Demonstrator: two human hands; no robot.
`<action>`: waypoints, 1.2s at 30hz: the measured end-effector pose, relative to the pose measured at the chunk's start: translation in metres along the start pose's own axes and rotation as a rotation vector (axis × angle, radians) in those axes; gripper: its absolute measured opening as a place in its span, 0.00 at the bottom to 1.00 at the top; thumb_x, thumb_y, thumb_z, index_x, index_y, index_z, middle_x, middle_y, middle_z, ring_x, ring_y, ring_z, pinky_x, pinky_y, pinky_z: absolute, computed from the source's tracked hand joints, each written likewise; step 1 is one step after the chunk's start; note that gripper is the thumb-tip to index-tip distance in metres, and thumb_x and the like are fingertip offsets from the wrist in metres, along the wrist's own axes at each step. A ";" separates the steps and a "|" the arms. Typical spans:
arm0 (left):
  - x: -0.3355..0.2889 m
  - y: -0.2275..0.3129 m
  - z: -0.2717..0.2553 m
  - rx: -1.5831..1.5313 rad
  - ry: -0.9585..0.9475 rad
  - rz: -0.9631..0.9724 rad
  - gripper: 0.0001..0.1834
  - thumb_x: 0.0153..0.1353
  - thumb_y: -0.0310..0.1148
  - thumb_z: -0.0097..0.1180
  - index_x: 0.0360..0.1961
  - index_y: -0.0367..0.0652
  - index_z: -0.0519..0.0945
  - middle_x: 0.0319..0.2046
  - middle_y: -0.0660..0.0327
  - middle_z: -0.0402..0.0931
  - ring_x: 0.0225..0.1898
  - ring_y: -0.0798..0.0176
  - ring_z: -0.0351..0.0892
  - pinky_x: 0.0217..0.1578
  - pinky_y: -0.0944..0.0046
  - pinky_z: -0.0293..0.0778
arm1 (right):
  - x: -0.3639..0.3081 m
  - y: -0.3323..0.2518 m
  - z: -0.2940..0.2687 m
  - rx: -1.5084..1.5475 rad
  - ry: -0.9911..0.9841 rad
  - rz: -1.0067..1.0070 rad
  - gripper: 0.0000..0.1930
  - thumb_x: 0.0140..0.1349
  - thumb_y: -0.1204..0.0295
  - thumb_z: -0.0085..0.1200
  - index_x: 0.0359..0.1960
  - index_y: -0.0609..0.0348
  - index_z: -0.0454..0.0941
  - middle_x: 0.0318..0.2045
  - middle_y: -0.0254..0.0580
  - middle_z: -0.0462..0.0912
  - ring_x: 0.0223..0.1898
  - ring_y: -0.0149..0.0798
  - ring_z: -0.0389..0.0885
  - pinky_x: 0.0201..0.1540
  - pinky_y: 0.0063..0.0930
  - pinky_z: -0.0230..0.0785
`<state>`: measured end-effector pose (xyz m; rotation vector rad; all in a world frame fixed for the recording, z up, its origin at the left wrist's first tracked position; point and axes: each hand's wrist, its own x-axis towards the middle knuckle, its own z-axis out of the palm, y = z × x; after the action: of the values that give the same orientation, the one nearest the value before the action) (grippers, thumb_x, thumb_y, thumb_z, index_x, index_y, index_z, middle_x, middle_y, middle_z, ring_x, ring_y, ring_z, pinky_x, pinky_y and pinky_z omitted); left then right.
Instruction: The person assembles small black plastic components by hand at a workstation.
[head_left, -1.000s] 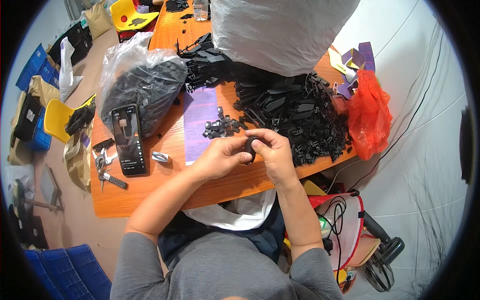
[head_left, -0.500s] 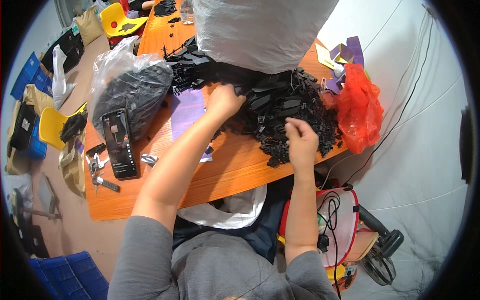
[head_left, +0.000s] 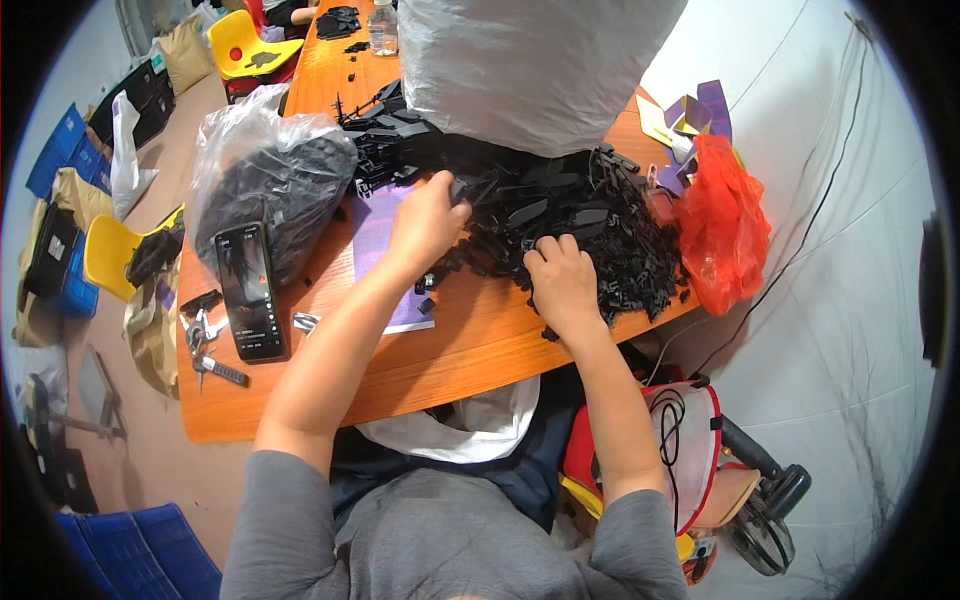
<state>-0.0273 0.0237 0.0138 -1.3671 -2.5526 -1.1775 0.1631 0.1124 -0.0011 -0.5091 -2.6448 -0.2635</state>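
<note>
Splitting up: 1 s ago the 2 hands met over 1 small black pc; now they're apart, each at the heap of matte-black plastic parts (head_left: 620,230), centre-right of frame, so handling's gone from joint to separate. R hand (head_left: 565,285) has dropped to the heap's lower-left edge vs 0.5 s ago, fingers bent down, tips bunched & partly hidden; can't tell if anything's gripped. L hand (head_left: 425,225), upper centre, by the purple-and-white paper sheet (head_left: 375,225), fingers curled in, tips close together; hold unclear too, blurry there. Few small dark shiny pcs (head_left: 427,305) show mid-frame, just below L wrist, on the sheet. All on the orange-brown wooden table (head_left: 450,350), w/ black smartphone (head_left: 250,300) at left.
</note>
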 end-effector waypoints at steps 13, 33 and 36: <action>-0.052 -0.009 -0.034 -0.663 -0.056 0.379 0.11 0.43 0.16 0.60 0.29 0.39 0.79 0.35 0.57 0.74 0.37 0.61 0.76 0.33 0.66 0.73 | 0.025 -0.043 -0.042 1.283 0.280 0.279 0.05 0.50 0.83 0.56 0.30 0.64 0.78 0.33 0.40 0.78 0.33 0.32 0.78 0.33 0.22 0.72; -0.069 -0.009 -0.034 -1.583 -0.244 -0.067 0.18 0.54 0.21 0.58 0.46 0.39 0.69 0.46 0.53 0.74 0.44 0.60 0.77 0.45 0.58 0.77 | 0.019 -0.073 -0.049 0.851 0.343 0.075 0.03 0.53 0.82 0.56 0.30 0.66 0.78 0.31 0.42 0.78 0.31 0.31 0.77 0.33 0.21 0.70; -0.069 -0.007 -0.037 -1.561 -0.266 -0.084 0.18 0.55 0.21 0.57 0.46 0.39 0.69 0.46 0.52 0.74 0.44 0.60 0.77 0.44 0.57 0.78 | 0.018 -0.071 -0.057 1.007 0.232 0.155 0.04 0.52 0.81 0.55 0.30 0.66 0.77 0.29 0.44 0.78 0.28 0.35 0.78 0.30 0.24 0.71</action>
<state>-0.0020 -0.0506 0.0123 -1.4328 -1.4300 -3.4422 0.1418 0.0381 0.0500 -0.2933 -2.1240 0.9468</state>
